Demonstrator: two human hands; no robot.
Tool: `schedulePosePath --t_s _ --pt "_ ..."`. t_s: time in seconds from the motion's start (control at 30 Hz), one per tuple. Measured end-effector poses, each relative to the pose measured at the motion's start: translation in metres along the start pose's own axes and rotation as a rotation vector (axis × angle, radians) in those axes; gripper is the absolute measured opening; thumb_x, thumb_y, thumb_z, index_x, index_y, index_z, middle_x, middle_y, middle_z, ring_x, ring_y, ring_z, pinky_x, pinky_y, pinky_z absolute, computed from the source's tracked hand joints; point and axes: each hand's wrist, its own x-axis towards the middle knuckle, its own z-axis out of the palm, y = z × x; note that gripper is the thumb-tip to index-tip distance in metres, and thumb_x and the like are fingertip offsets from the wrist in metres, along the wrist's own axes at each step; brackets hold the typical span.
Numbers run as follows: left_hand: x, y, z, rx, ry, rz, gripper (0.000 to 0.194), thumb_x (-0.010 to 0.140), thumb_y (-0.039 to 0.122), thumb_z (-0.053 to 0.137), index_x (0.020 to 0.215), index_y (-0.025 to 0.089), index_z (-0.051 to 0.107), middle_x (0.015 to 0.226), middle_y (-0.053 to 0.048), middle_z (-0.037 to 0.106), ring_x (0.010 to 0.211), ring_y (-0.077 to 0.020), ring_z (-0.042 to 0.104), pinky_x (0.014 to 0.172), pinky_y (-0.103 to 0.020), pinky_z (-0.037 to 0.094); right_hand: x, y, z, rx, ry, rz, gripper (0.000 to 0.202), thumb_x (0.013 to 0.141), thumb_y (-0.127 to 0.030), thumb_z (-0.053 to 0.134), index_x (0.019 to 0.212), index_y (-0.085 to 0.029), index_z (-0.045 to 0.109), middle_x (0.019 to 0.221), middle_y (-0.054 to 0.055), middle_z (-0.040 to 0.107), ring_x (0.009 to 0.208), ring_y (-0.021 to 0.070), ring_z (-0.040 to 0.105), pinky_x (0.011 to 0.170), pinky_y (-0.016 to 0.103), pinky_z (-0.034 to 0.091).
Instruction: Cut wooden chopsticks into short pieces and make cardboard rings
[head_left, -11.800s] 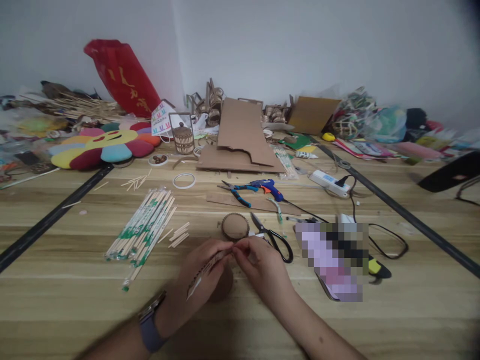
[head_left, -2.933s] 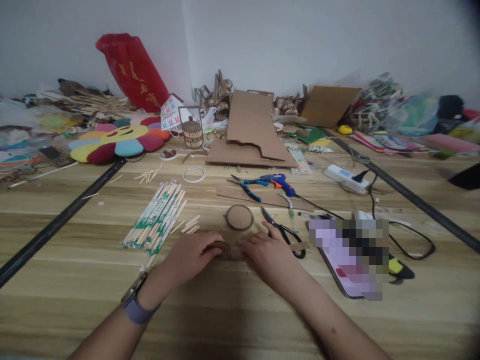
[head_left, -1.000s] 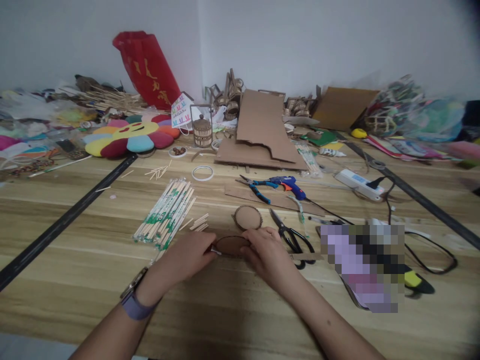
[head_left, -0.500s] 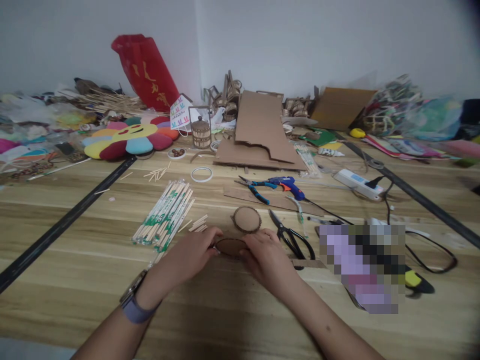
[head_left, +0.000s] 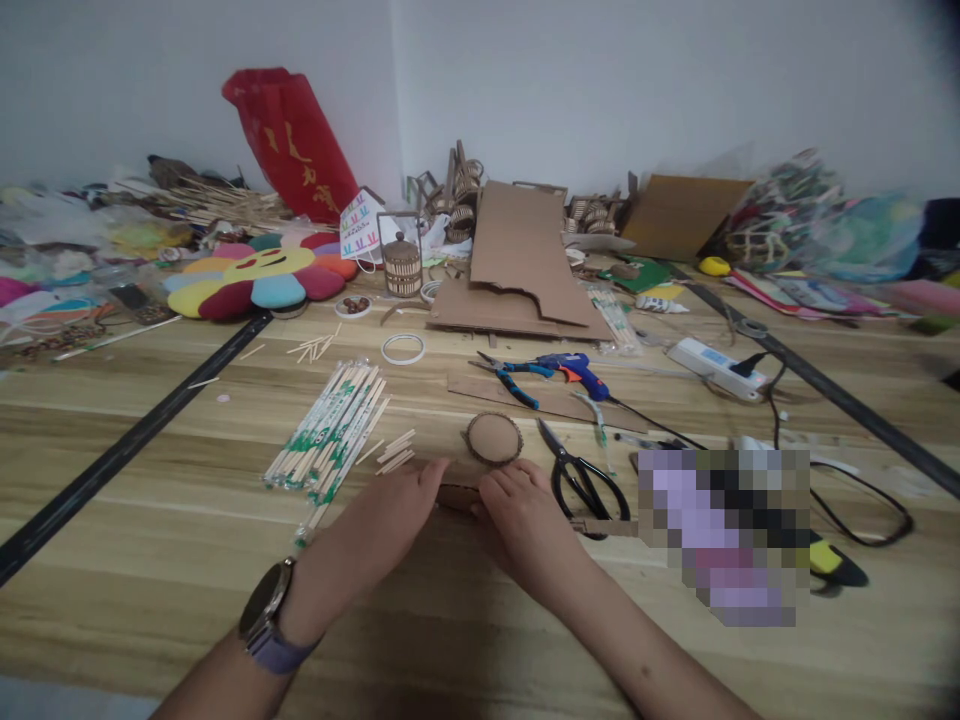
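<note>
On your desk, a smiling flower cushion lies at back left, with a tilted red bag behind it; back right, a small yellow object sits near plastic bags.

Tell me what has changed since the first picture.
The left hand and right hand have left their fingertip pinch and now grip a brown cardboard piece from both sides. A cardboard strip now crosses the scissors' handles. Pliers and glue gun stayed put.
</note>
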Motion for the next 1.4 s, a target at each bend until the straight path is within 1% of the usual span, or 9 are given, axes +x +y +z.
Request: schedulePosePath --t_s 0.17,0.3,0.53,0.77,0.9,1.03,1.2,1.3,1.4 --pt "0.005 0.000 -0.011 -0.180 -0.044 -0.062 0.048 0.085 0.006 0.044 0.132 0.017 0.049 0.106 -0.012 0.070 0.101 -0.0259 0.065 0.085 -0.039 0.049 0.000 0.008 -0.002 0.126 0.019 0.076 0.012 0.086 -0.011 0.051 0.078 -0.018 0.056 0.078 0.006 0.064 0.078 0.0214 0.057 0.084 0.036 0.037" --pt "0.010 0.001 -0.019 -0.533 0.084 -0.232 0.051 0.076 0.027 0.067 0.125 0.022 0.052 0.096 -0.004 0.068 0.087 -0.0235 0.064 0.079 -0.035 0.049 0.000 0.016 -0.011 0.383 0.073 0.206 0.009 0.088 -0.020 0.051 0.082 -0.018 0.058 0.077 0.005 0.065 0.075 0.0202 0.058 0.072 0.031 0.040" --pt "0.017 0.016 0.003 -1.120 0.170 -0.268 0.030 0.074 0.043 0.068 0.091 0.019 0.063 0.084 -0.001 0.066 0.079 -0.0190 0.060 0.068 -0.028 0.047 0.000 0.006 -0.013 0.549 0.049 0.193 0.009 0.089 -0.022 0.053 0.088 -0.018 0.060 0.081 0.005 0.067 0.075 0.0199 0.060 0.066 0.029 0.043" --pt "0.019 0.020 -0.001 -1.278 0.480 -0.413 0.024 0.074 0.040 0.072 0.084 0.018 0.066 0.077 0.001 0.067 0.074 -0.0174 0.060 0.066 -0.026 0.046 -0.015 -0.014 -0.020 0.305 0.451 0.025 0.014 0.093 -0.022 0.050 0.097 -0.020 0.064 0.087 0.009 0.066 0.084 0.0217 0.061 0.073 0.033 0.048" --pt "0.018 0.014 -0.006 -1.352 0.626 -0.442 0.029 0.075 0.042 0.073 0.089 0.017 0.066 0.077 0.001 0.067 0.072 -0.0160 0.059 0.065 -0.025 0.046 -0.017 -0.023 -0.020 0.498 0.227 -0.001 0.023 0.094 -0.025 0.047 0.085 -0.019 0.067 0.077 0.007 0.063 0.069 0.0173 0.058 0.061 0.029 0.045" --pt "0.018 0.010 -0.003 -1.440 0.671 -0.424 0.033 0.076 0.042 0.074 0.095 0.018 0.064 0.084 0.000 0.068 0.075 -0.0152 0.060 0.062 -0.022 0.046 -0.009 -0.023 -0.005 1.119 -0.186 0.334 0.037 0.085 -0.050 0.059 0.103 -0.018 0.065 0.064 -0.002 0.055 0.051 0.0125 0.050 0.047 0.024 0.035" --pt "0.019 0.008 -0.006 -1.514 0.712 -0.419 0.033 0.074 0.040 0.076 0.095 0.017 0.064 0.082 0.001 0.068 0.074 -0.0138 0.061 0.062 -0.021 0.047 -0.010 -0.036 0.006 1.756 -0.229 0.625 0.064 0.071 -0.061 0.072 0.119 -0.022 0.056 0.083 0.001 0.063 0.061 0.0119 0.059 0.060 0.026 0.043" --pt "0.020 0.004 -0.014 -1.595 0.728 -0.471 0.039 0.071 0.041 0.078 0.098 0.017 0.063 0.086 -0.001 0.070 0.073 -0.0140 0.063 0.058 -0.020 0.047 -0.015 -0.049 0.012 1.669 -0.355 0.576 0.051 0.074 -0.053 0.072 0.113 -0.021 0.061 0.079 0.000 0.063 0.065 0.0135 0.058 0.063 0.026 0.043" --pt "0.020 -0.002 -0.021 -1.641 0.734 -0.538 0.041 0.068 0.040 0.080 0.098 0.017 0.064 0.091 -0.002 0.071 0.074 -0.0145 0.065 0.059 -0.021 0.049 -0.017 -0.048 0.008 1.122 -0.283 0.391 0.014 0.079 -0.028 0.066 0.089 -0.018 0.067 0.075 0.000 0.061 0.068 0.0141 0.054 0.061 0.025 0.040"
